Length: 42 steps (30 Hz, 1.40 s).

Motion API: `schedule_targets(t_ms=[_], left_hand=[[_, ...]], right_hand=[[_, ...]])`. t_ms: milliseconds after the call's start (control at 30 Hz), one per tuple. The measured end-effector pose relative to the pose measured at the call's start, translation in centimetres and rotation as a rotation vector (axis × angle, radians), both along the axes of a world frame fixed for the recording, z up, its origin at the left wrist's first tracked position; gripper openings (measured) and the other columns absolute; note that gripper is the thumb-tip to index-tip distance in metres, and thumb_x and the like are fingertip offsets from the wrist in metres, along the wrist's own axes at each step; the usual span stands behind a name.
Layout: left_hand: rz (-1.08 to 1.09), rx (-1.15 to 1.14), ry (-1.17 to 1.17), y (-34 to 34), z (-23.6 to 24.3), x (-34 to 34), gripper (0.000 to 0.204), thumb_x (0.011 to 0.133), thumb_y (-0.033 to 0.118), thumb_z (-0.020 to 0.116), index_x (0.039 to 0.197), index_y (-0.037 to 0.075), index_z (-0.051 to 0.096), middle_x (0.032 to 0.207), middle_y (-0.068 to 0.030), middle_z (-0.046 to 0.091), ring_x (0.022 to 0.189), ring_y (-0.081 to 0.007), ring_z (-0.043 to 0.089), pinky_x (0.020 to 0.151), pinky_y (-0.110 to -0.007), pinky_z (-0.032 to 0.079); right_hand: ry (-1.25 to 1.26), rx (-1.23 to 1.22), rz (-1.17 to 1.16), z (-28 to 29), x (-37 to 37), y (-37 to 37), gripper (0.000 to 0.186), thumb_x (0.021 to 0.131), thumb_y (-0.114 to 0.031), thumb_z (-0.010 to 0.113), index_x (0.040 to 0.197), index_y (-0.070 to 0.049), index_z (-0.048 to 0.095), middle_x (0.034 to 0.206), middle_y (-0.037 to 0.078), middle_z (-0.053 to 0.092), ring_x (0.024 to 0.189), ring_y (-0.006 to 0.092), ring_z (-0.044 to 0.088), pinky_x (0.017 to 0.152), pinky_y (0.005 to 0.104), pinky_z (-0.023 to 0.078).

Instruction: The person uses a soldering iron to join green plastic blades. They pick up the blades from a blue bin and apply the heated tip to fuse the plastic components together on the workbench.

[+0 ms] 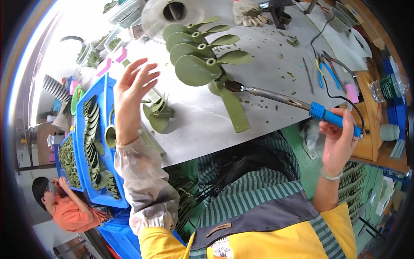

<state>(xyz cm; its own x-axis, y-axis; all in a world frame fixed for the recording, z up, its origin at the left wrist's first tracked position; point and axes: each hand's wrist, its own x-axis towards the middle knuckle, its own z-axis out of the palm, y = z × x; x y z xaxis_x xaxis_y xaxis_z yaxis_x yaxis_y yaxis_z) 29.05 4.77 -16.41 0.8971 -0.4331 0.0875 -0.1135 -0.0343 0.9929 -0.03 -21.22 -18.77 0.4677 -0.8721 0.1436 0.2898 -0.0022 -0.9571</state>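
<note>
Gripped in the curled fingers of the right hand (338, 140) is a blue-handled tool (334, 122), while the left hand (134, 86) is held empty, fingers apart. With the tool's dark tip as clock centre, the pale table (194, 138) is spread around it, strewn with green scraps (293, 41); green floor (308, 162) is seen beyond its near edge. The right hand is held at four o'clock, past that edge; the left is raised at nine. A row of green propellers (194, 69) is stood at ten to eleven, its flat strip (235, 110) pointed toward six; whether it is touched by the tip cannot be told. A loose propeller (158, 116) is placed at eight, pliers (330, 73) at three, with the tool's cord (328, 91) run past them. Farther off, gloves (250, 16) are left at twelve to one, and a person in orange (71, 211) is seated between seven and eight, beyond blue trays (108, 129).
</note>
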Motion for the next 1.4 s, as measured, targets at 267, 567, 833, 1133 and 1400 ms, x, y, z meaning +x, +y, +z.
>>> schedule_targets(t_ms=[267, 567, 833, 1133, 1400], left_hand=[[0.148, 0.959, -0.687, 7.9, -3.1, -2.3, 0.026, 0.08, -0.001, 0.057, 0.106, 0.002, 0.06, 0.094, -0.0118, 0.063, 0.09, -0.03, 0.058, 0.082, -0.036, 0.046], [0.0, 1.279, -1.055, 8.1, -7.3, 0.3, 0.03, 0.069, 0.006, 0.069, 0.098, 0.013, 0.066, 0.112, -0.0066, 0.054, 0.114, -0.0264, 0.046, 0.095, -0.043, 0.029], [-0.106, 0.866, -0.667, 9.1, -2.1, 0.1, 0.017, 0.08, 0.007, 0.061, 0.097, 0.003, 0.062, 0.091, -0.0132, 0.064, 0.086, -0.0315, 0.061, 0.075, -0.033, 0.047], [0.304, 0.349, -0.266, 11.1, 1.7, -4.2, 0.031, 0.092, 0.002, 0.05, 0.123, 0.002, 0.051, 0.109, -0.0083, 0.06, 0.087, -0.0138, 0.063, 0.063, -0.022, 0.056], [-0.077, 0.133, -0.057, 5.3, -0.1, -7.8, 0.029, 0.088, -0.006, 0.056, 0.116, -0.001, 0.049, 0.103, -0.009, 0.064, 0.095, -0.0113, 0.06, 0.08, -0.023, 0.048]], right_hand=[[0.014, -0.018, -0.014, 0.1, 0.2, 0.0, 0.031, 0.096, -0.022, 0.048, 0.088, 0.005, 0.061, 0.071, 0.011, 0.063, 0.055, 0.0156, 0.063, 0.051, 0.024, 0.053], [0.013, -0.025, 0.0, 0.6, -0.3, 0.2, 0.032, 0.096, -0.023, 0.047, 0.087, 0.005, 0.061, 0.071, 0.01, 0.063, 0.054, 0.0143, 0.062, 0.051, 0.0232, 0.052], [0.016, -0.037, 0.002, 0.8, -0.9, 0.0, 0.032, 0.096, -0.022, 0.047, 0.088, 0.006, 0.06, 0.072, 0.01, 0.063, 0.055, 0.0152, 0.063, 0.051, 0.0237, 0.053], [0.009, 0.001, 0.026, 1.1, -1.0, -0.1, 0.032, 0.095, -0.021, 0.048, 0.09, 0.007, 0.061, 0.07, 0.012, 0.064, 0.057, 0.0183, 0.065, 0.053, 0.027, 0.055], [0.011, -0.012, 0.07, 1.0, -1.5, 0.1, 0.032, 0.095, -0.021, 0.049, 0.089, 0.008, 0.06, 0.073, 0.013, 0.064, 0.058, 0.0189, 0.065, 0.053, 0.0271, 0.055]])
